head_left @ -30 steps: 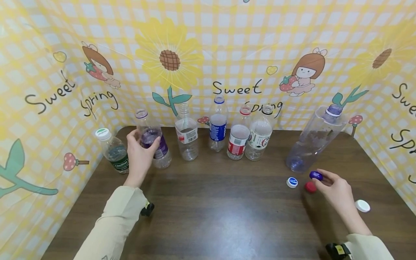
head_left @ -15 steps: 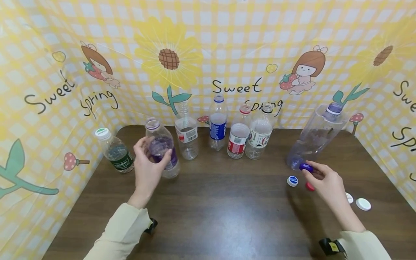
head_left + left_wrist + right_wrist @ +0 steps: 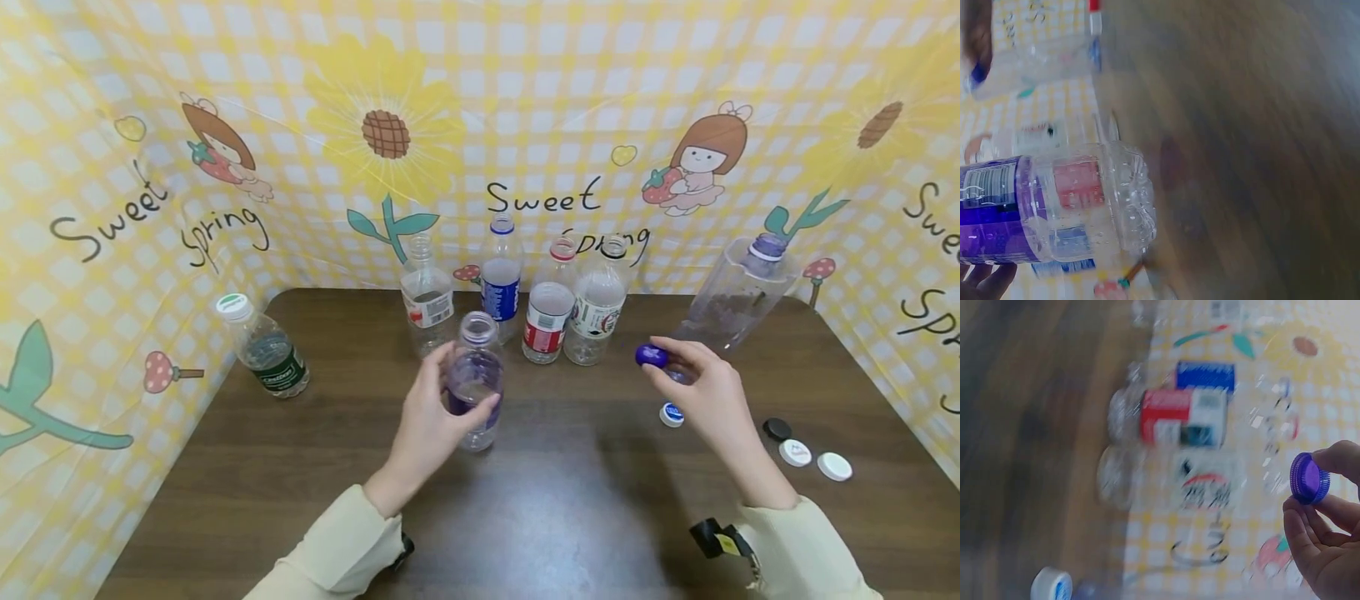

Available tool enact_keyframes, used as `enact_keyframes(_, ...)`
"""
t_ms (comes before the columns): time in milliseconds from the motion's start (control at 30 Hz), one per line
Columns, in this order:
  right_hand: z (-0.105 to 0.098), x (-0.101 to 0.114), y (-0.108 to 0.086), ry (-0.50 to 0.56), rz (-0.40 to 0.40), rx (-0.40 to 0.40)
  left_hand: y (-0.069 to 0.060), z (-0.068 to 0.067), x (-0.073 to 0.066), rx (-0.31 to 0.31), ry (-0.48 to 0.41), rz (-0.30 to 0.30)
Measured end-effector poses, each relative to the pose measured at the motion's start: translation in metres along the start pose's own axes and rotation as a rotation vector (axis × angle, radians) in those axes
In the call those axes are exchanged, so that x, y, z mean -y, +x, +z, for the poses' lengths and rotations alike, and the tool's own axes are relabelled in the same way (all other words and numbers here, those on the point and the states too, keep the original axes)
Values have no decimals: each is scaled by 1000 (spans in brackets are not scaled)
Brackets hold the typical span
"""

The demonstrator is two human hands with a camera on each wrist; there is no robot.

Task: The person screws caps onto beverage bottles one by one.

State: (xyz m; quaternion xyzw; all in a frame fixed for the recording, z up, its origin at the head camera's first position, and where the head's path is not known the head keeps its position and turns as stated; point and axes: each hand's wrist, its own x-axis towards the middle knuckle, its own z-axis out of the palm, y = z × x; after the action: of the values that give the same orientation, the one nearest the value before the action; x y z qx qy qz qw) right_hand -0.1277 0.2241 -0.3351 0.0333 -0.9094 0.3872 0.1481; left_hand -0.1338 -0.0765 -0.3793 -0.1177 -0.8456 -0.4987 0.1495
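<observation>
In front of the blue-labelled bottle (image 3: 501,282), the left hand (image 3: 429,427) curls round a purple-labelled bottle (image 3: 477,377), its neck cut off in the left wrist view; whether its base touches the table (image 3: 337,467) is unclear. Right of the blue-labelled bottle, the right hand (image 3: 707,392) pinches a purple cap (image 3: 652,356), partly hiding a tilted clear bottle (image 3: 738,287).

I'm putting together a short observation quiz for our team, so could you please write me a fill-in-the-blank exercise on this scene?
1. The left hand grips a purple-labelled bottle, while the purple cap is pinched in the fingers of the other hand, the ____ one.
2. The capped bottle at the far left has a ____ label.
3. The dark cap lying next to two white caps is ____.

Missing words: right; green; black.
</observation>
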Motion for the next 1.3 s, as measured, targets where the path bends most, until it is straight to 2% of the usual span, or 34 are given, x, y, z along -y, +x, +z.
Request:
enact_keyframes(233,14,35,6,84,-85,-10,-5,26,-7,57,28,22)
enact_keyframes(467,22,62,8,154,-134,4,-8,41,-13,116,-7,-8)
enact_keyframes(767,31,86,7,239,-160,46,-8,47,-16,141,-34,-25)
enact_keyframes(933,36,89,6,253,-171,68,-7,49,-16,140,-33,-16)
enact_keyframes(1100,39,91,6,261,-215,82,-7,50,-16,155,-38,-29)
enact_keyframes(1300,39,92,8,258,-241,94,-6,49,-18,156,-39,-4)
